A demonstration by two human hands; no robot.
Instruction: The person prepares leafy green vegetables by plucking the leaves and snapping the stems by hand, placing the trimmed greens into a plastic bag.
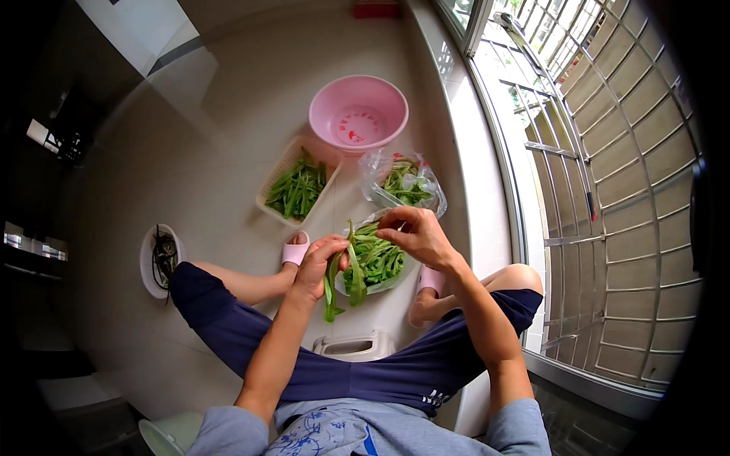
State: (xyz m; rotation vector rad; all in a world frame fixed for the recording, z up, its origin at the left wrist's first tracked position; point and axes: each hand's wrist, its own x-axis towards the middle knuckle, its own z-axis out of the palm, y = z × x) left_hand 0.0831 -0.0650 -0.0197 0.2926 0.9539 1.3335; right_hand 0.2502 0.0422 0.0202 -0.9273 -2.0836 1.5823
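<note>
Head view: I sat with my pink open-toed slippers [296,248] planted on a pale, glossy tiled floor [220,190].
Left hand: my left hand [323,264] was closed around a long, flat-leaved green stalk [356,275], its tip above my fingers, its leaves hanging below.
Right hand: my right hand [417,234] hung just beside the stalk's upper end, fingertips drawn close together; I could not tell whether they pinched anything.
Stalk: by its look, it was light, limp in the leaf and crisper along the stem, easily bruised or snapped; a gentle pinch on the firm stem seemed the best hold.
Heap: loose green stems [380,260] lay on clear plastic sheeting [395,285] between my slippers.
Floor's right edge: near the low wall [439,114] stood a crumpled clear plastic bag [378,163] of greens and, beyond it, a round pink plastic basin [328,114].
Farther left: a cream rectangular basket [264,201] held cut green pieces [298,190]; toward the floor's left edge, a white oval basket [146,262] held dark strands [164,254].
</note>
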